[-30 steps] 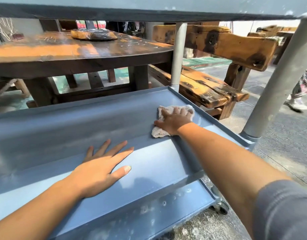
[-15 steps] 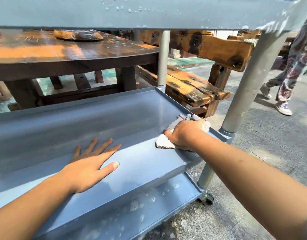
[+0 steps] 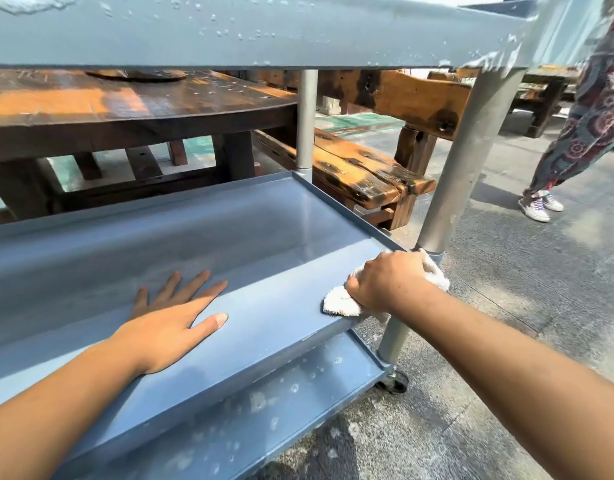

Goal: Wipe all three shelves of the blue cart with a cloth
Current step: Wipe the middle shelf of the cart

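Right hand (image 3: 390,280) grips cloth (image 3: 340,301) at middle shelf (image 3: 264,317) corner — left hand (image 3: 167,323) flat, open.

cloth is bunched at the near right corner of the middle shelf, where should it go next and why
Probably drag the cloth leftward along the front rim of the middle shelf, toward the left hand pressed flat there. The right hand grips it at the corner by the post, so that end looks reached. The bottom shelf shows droplets to wipe later.
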